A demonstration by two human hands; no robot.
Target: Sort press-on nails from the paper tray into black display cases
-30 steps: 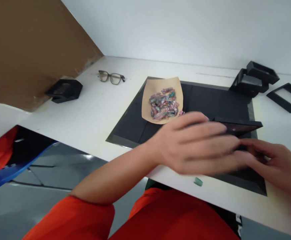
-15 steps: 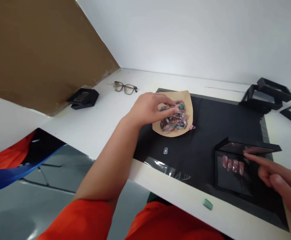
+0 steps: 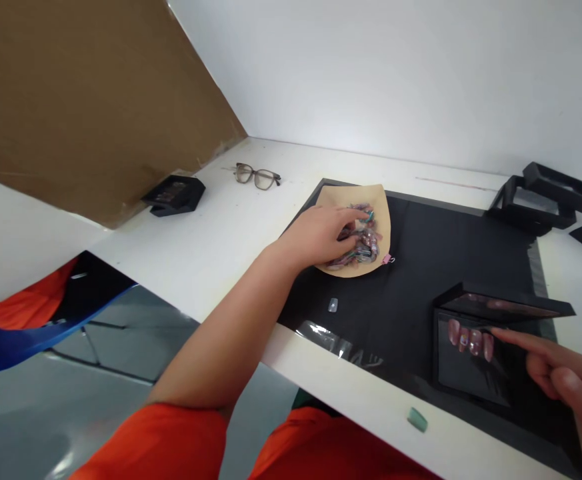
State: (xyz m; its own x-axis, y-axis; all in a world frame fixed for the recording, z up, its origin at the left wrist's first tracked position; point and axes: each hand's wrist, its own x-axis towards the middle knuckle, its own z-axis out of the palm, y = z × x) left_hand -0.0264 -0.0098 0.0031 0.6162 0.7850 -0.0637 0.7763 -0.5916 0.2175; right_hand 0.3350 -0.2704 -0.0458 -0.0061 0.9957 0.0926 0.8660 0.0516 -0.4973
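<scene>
My left hand (image 3: 323, 235) reaches into a tan paper tray (image 3: 351, 270), fingers bent and spread, fingertips touching a pile of press-on nails (image 3: 365, 240) in shiny pink, grey and teal. I see nothing gripped in it. At the right, my right hand (image 3: 565, 373) holds nothing: its index finger stretches to the end of a row of pink press-on nails (image 3: 475, 342), with the other fingers curled and the thumb apart. That row lies inside a black box (image 3: 471, 383) with its lid raised. A single clear press-on nail (image 3: 333, 305) lies on the black mat (image 3: 405, 293).
A green press-on nail (image 3: 417, 419) lies on the table's white front edge. Eyeglasses (image 3: 257, 177) and a black case (image 3: 175, 195) are at the back left. Black boxes (image 3: 535, 200) are stacked at the back right. A pink clip (image 3: 387, 259) is on the tray's rim.
My left hand has moved down and right, deeper into the pile of nails. My right index finger has come from near the lid's hinge to the row of nails. The view has shifted slightly.
</scene>
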